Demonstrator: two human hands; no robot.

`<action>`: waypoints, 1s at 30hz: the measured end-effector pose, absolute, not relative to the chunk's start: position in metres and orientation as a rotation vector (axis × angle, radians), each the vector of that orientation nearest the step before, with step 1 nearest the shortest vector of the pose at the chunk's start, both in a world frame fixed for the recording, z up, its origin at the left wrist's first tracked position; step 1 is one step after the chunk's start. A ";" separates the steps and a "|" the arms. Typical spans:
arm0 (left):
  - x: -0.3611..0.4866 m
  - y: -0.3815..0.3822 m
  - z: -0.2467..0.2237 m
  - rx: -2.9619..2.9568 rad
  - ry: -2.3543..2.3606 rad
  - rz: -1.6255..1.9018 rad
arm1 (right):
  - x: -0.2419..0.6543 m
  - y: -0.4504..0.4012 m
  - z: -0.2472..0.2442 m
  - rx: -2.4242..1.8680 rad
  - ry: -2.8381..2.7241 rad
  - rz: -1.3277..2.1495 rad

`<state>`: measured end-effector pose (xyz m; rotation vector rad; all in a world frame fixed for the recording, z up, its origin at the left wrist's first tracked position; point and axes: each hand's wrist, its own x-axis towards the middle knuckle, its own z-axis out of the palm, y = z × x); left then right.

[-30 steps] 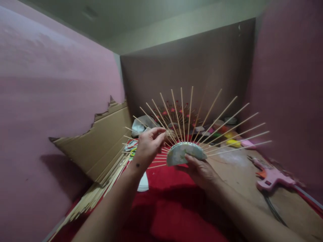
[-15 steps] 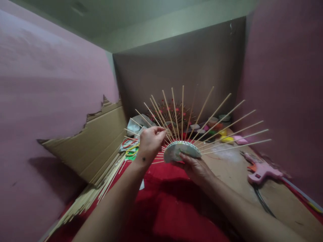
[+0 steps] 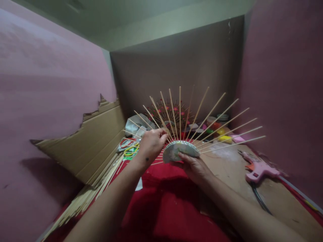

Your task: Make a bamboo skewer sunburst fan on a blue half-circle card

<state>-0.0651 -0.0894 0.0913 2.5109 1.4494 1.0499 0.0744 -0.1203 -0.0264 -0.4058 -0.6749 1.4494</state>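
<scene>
A pale half-round base (image 3: 174,152) is tilted up in front of me, with several thin wooden sticks (image 3: 180,111) fanning out from its curved edge. My right hand (image 3: 193,164) grips the base at its lower right, thumb on the front face and fingers behind. At the fan's left side, my left hand (image 3: 153,143) is closed in a pinch on one of the sticks, close to where it meets the base. The fingertips partly cover the lower ends of the sticks there.
A pink glue gun (image 3: 261,169) lies on a brown board (image 3: 227,171) at right. Loose sticks (image 3: 83,203) and a torn cardboard sheet (image 3: 101,141) are at left, near yellow-handled scissors (image 3: 131,150). Behind stands a decorated stick fan (image 3: 176,109). Red cloth (image 3: 166,205) covers the front.
My left hand has shifted slightly at the sticks, its fingers still pinched. The fan has turned a little, and the whole view has moved slightly. My right hand keeps its hold on the base.
</scene>
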 end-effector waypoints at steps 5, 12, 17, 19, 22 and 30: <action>-0.062 -0.093 0.088 2.461 1.469 1.162 | 0.074 -0.120 -0.026 -0.398 -0.673 1.465; -0.056 -0.092 0.086 2.355 1.450 1.211 | 0.076 -0.118 -0.028 -0.417 -0.646 1.471; -0.053 -0.091 0.087 2.170 1.420 1.275 | 0.076 -0.118 -0.027 -0.406 -0.647 1.470; -0.054 -0.091 0.089 2.166 1.410 1.351 | 0.076 -0.118 -0.027 -0.405 -0.642 1.469; -0.055 -0.092 0.094 2.185 1.385 1.417 | 0.076 -0.118 -0.028 -0.410 -0.632 1.463; -0.048 -0.088 0.110 2.324 1.480 1.246 | 0.075 -0.118 -0.028 -0.423 -0.644 1.476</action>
